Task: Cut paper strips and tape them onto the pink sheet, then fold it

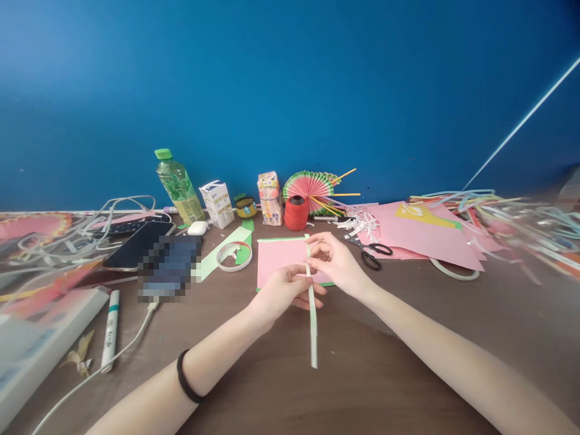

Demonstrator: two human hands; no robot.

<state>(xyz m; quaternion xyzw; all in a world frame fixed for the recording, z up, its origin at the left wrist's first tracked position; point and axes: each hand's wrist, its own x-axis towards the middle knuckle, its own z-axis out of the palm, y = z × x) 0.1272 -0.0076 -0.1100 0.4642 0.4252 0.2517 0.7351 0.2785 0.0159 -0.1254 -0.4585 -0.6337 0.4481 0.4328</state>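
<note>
Green-and-white strip [313, 326] runs upright before us, over the near edge of the pink sheet [274, 260], its lower end free above or on the table [362, 374], we cannot tell which; our hands hide much of the sheet's right half, and the clutter at far right blurs; our left hand [290, 289] pinches the strip midway, fingers loosely bent; our right hand [330, 257] grips it near its top, thumb against curled fingers; the tape roll [234, 257] lies left of the sheet, the scissors [371, 252] right; between our forearms, bare brown tabletop spreads toward us.
</note>
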